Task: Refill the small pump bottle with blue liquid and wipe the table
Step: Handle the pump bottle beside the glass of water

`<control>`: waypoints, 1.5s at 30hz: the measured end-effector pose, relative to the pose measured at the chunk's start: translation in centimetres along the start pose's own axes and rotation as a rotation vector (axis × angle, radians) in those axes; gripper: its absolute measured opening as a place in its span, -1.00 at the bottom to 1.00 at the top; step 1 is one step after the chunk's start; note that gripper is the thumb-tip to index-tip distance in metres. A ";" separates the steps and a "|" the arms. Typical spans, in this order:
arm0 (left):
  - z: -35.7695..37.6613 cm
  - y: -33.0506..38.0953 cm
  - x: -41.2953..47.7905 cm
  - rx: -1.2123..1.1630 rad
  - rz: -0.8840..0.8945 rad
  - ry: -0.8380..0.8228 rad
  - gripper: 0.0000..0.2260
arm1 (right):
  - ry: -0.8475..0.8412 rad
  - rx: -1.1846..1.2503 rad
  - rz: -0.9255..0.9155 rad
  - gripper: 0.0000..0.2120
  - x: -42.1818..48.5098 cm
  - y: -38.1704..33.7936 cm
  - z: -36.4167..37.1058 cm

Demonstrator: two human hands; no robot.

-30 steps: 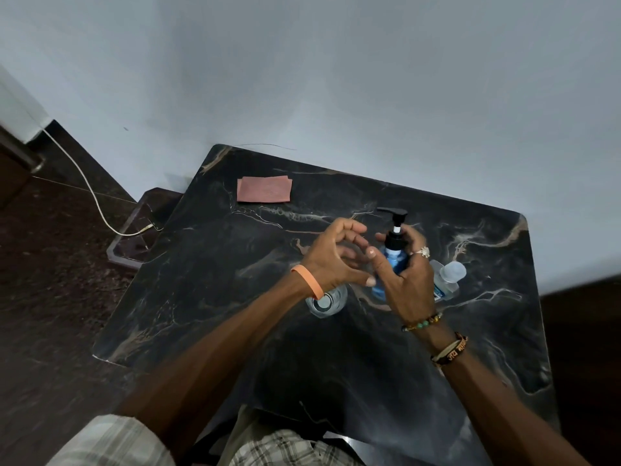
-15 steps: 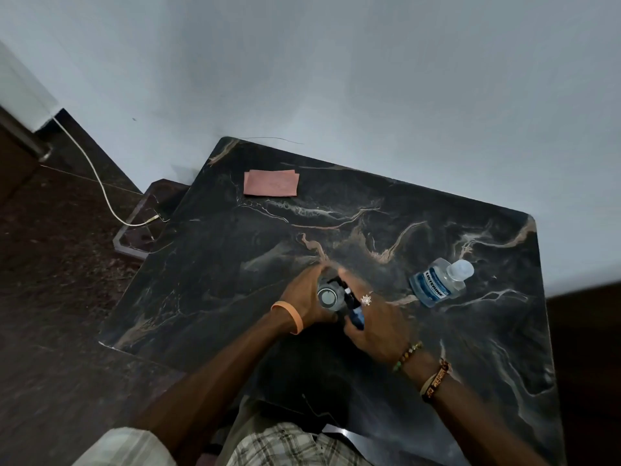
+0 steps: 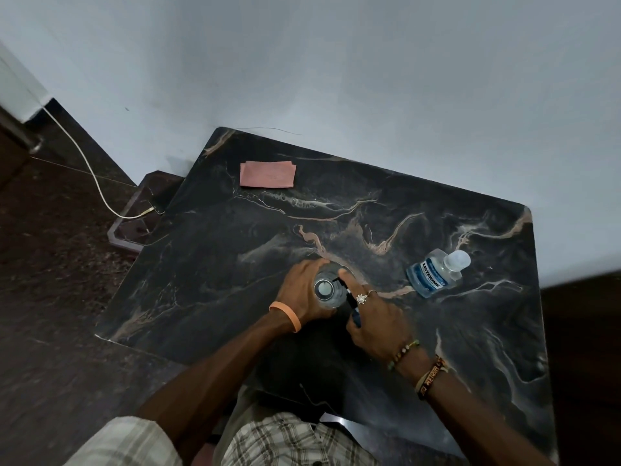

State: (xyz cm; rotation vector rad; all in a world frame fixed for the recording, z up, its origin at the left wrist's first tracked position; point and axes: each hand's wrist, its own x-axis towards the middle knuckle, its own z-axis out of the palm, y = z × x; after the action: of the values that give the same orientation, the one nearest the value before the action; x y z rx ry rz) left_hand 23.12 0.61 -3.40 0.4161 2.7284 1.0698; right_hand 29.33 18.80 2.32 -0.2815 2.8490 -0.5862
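A dark marble table (image 3: 235, 264) stands against a pale wall (image 3: 336, 62). Looking down from the head view, my left hand (image 3: 299, 290) has its fingers curled round a clear round container (image 3: 325, 288) that stands upright near the table's middle. Just beside it, my right hand (image 3: 379, 321) grips the small pump bottle (image 3: 355, 318), tilted, its black pump head touching the container. A blue mouthwash bottle (image 3: 431, 276) lies on its side to my right, apart from both hands. A pink cloth (image 3: 268, 174) lies folded near the far left corner.
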 end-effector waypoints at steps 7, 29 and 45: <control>0.1 -0.3 0.3 0.070 -0.017 -0.071 -0.24 | -0.039 -0.032 0.030 -0.18 0.4 0.0 -0.1; -0.2 0.1 0.3 0.035 0.036 0.002 -0.27 | 0.005 -0.048 0.024 -0.22 0.8 0.3 0.0; -0.1 -0.1 0.5 0.031 0.040 0.001 -0.27 | 0.039 -0.009 0.016 -0.15 0.5 0.2 0.1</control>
State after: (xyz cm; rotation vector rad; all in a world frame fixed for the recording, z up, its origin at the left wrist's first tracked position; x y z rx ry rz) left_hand 22.61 0.62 -3.40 0.4775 2.7518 1.0389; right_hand 28.83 18.86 2.04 -0.2516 2.8888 -0.5821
